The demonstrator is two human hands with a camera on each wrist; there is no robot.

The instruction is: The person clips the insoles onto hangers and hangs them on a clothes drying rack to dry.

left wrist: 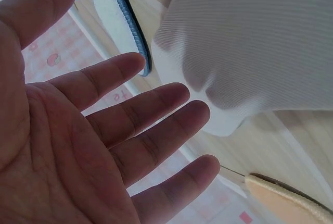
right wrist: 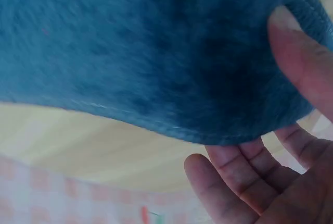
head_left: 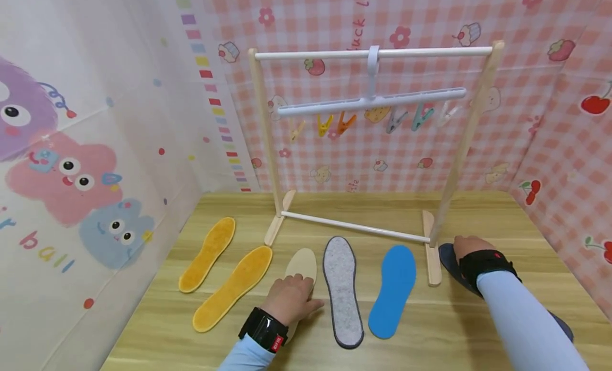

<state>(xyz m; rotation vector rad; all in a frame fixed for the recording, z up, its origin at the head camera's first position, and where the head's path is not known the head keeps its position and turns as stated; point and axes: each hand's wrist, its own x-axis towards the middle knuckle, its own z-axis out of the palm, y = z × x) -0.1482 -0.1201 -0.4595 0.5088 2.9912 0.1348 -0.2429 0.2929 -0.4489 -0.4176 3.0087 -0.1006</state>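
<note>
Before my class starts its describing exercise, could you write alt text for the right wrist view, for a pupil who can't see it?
A person's right hand holds one end of a fuzzy blue insole, its thumb on the insole's face and other fingers at the edge. Beyond are a wood-grain surface and pink-checked cloth.

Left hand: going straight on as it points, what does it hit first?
Probably the cream insole, just ahead of its fingertips in the left wrist view; any gap is hard to judge.

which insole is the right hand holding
The dark blue insole, furthest right of them all: the right hand grips its far end. No other insole is dark blue or touches that hand.
</note>
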